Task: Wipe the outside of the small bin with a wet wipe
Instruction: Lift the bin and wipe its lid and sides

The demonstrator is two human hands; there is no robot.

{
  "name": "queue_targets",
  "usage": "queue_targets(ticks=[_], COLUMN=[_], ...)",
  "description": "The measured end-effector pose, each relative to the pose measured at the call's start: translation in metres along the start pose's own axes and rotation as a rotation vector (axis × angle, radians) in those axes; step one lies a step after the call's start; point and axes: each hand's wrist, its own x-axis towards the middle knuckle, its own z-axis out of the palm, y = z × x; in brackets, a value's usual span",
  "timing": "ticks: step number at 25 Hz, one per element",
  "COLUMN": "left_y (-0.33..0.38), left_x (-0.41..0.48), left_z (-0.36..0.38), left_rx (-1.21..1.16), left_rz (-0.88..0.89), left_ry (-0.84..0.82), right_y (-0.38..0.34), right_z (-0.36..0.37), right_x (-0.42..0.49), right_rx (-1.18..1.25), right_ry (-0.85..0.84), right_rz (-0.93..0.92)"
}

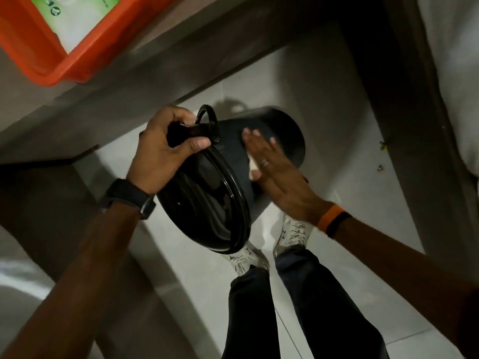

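Note:
The small black bin [280, 130] hangs tipped on its side in the air above the floor, its lidded top toward me and its base pointing away. My left hand [166, 151] grips the rim and lid near the handle loop [207, 117]. My right hand [274, 172] lies flat against the bin's outer wall, fingers stretched out, pressing a white wet wipe [252, 165] onto it. Only a small edge of the wipe shows under the palm.
An orange tray [77, 60] holding a green and white wipes packet [75, 16] sits on the grey table top at upper left. A dark table leg [404, 125] runs down the right side. My shoes [293, 234] stand on the pale tiled floor below the bin.

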Motion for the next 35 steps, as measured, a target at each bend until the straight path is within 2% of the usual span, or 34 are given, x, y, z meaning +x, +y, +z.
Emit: queue_targets(ticks=[2, 3, 5, 7, 8, 11, 12, 14, 16, 18, 19, 21, 23, 25, 26, 28, 30, 31, 32, 33, 35], left_y=[0.003, 0.005, 0.005, -0.001, -0.002, 0.007, 0.014, 0.030, 0.046, 0.056, 0.057, 0.052, 0.048, 0.045, 0.046, 0.055, 0.064, 0.065, 0.065, 0.063, 0.056], left_x=[-0.007, -0.011, -0.018, -0.025, -0.028, -0.037, -0.039, -0.036, -0.018, 0.007, 0.015, 0.010, -0.020, -0.046, -0.050, -0.037, -0.014, -0.004, 0.003, 0.007, 0.001], left_z=[0.022, 0.032, 0.048, 0.055, 0.059, 0.076, 0.083, 0.093, 0.095, 0.087, 0.082, 0.079, 0.091, 0.114, 0.124, 0.134, 0.133, 0.128, 0.122, 0.116, 0.109], left_rx=[0.141, 0.197, 0.255, 0.353, 0.438, 0.590, 0.590, 0.567, 0.449, 0.275, 0.195, 0.133, 0.228, 0.423, 0.506, 0.565, 0.514, 0.476, 0.443, 0.416, 0.430], left_rz=[0.111, 0.152, 0.241, 0.376, 0.426, 0.429, 0.401, 0.288, 0.123, 0.028, 0.028, 0.012, -0.017, 0.013, 0.027, 0.005, -0.042, -0.052, -0.043, -0.017, 0.051], left_ry=[0.197, 0.272, 0.340, 0.287, 0.226, 0.131, 0.139, 0.167, 0.246, 0.388, 0.473, 0.543, 0.409, 0.271, 0.262, 0.291, 0.343, 0.371, 0.396, 0.410, 0.387], right_y=[-0.004, 0.006, 0.038, 0.071, 0.082, 0.085, 0.078, 0.048, 0.014, 0.000, 0.008, 0.038, 0.069, 0.086, 0.081, 0.056, 0.030, 0.028, 0.033, 0.042, 0.071], right_z=[0.009, 0.009, 0.001, -0.008, -0.010, -0.006, -0.005, 0.000, 0.013, 0.031, 0.034, 0.027, 0.013, 0.002, 0.000, 0.005, 0.014, 0.017, 0.020, 0.018, 0.008], right_x=[-0.006, -0.004, 0.005, 0.012, 0.013, 0.007, 0.003, -0.009, -0.026, -0.040, -0.040, -0.030, -0.016, -0.010, -0.011, -0.023, -0.033, -0.031, -0.026, -0.018, -0.001], right_rx=[-0.081, -0.068, 0.079, 0.196, 0.210, 0.271, 0.311, 0.286, 0.092, -0.094, -0.128, -0.078, 0.054, 0.218, 0.285, 0.313, 0.195, 0.143, 0.106, 0.134, 0.236], right_ry=[-0.051, -0.058, -0.004, -0.019, -0.059, -0.075, -0.025, 0.083, 0.124, 0.136, 0.149, 0.158, 0.127, 0.139, 0.164, 0.229, 0.248, 0.232, 0.224, 0.223, 0.228], right_rz=[-0.104, -0.033, 0.298, 0.592, 0.676, 0.754, 0.731, 0.505, 0.190, 0.040, 0.069, 0.288, 0.541, 0.668, 0.643, 0.413, 0.147, 0.073, 0.067, 0.151, 0.433])
